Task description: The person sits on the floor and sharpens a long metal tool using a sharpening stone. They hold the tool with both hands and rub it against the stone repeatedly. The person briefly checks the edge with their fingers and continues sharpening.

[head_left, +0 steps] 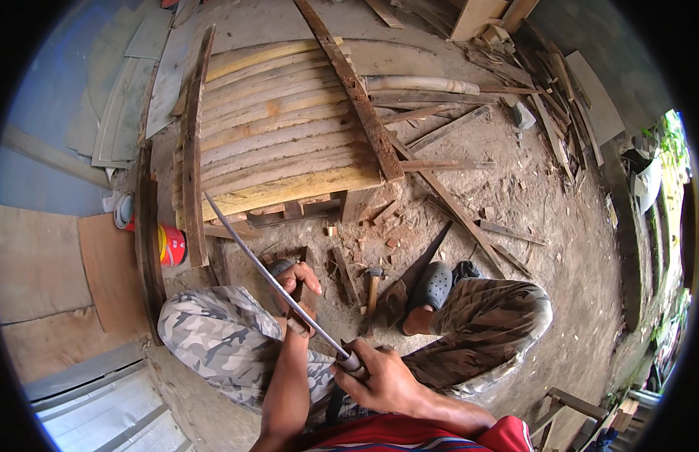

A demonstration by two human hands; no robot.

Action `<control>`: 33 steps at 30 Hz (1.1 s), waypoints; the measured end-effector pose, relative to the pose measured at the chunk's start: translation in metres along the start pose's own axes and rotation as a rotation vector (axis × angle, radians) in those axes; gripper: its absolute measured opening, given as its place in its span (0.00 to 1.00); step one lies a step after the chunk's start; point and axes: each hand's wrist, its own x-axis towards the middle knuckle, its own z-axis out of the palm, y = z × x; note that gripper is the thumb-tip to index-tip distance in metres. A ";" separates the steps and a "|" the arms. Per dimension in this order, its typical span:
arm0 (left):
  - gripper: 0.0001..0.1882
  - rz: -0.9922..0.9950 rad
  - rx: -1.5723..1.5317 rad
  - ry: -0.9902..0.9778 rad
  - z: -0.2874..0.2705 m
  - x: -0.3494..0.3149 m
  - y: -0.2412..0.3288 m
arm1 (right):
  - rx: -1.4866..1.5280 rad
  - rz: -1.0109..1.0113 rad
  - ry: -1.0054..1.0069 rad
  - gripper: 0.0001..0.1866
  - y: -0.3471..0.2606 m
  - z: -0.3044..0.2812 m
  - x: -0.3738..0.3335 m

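Note:
My right hand is closed around the handle of a long, thin machete. Its grey blade, seen nearly edge-on, slants up and left from a metal collar at the grip. The tip ends near the front left corner of a slatted wooden panel. My left hand is curled around a small brown piece of wood, just right of the blade. Whether blade and wood touch, I cannot tell. On the ground between my feet lie a hammer and a handsaw.
Two long boards flank the panel, the rusty-brown right one lying across it. A red bucket stands at the left. Loose planks and wood offcuts litter the ground. More scrap timber is heaped along the far right wall.

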 end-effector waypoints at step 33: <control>0.17 0.030 -0.205 0.015 -0.006 -0.003 -0.009 | 0.048 -0.012 0.022 0.12 0.007 -0.001 -0.003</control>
